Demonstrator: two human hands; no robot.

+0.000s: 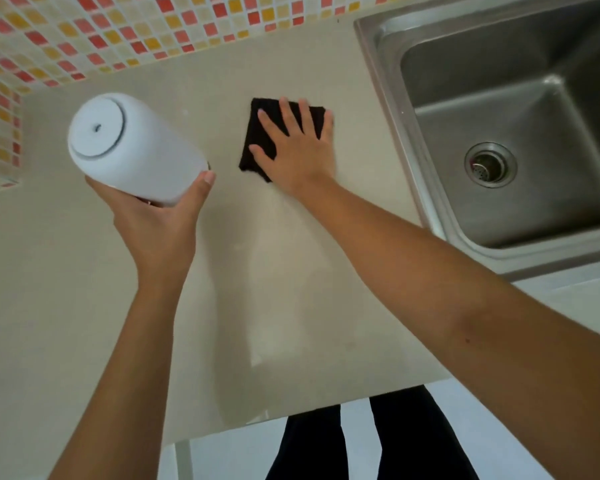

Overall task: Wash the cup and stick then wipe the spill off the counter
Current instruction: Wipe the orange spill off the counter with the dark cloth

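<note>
Cloth [257, 140] flat on counter [84, 289] under spread right hand [293, 147]; left hand [160, 223] grips raised cup [132, 147].

white cup [135, 147] with thin grey ring on its base. black cloth [257, 140] on plain beige counter [84, 323]. mosaic wall tiles [84, 36] in red, orange, yellow and cream. grey steel sink [499, 133]. black trousers [412, 438] over white floor [357, 431].

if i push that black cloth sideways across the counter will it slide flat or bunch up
The black cloth looks thin and floppy, so an edge push would probably bunch it. The right hand presses it flat with spread fingers, which should help it slide as one. The counter looks smooth, so little drag seems likely.
</note>
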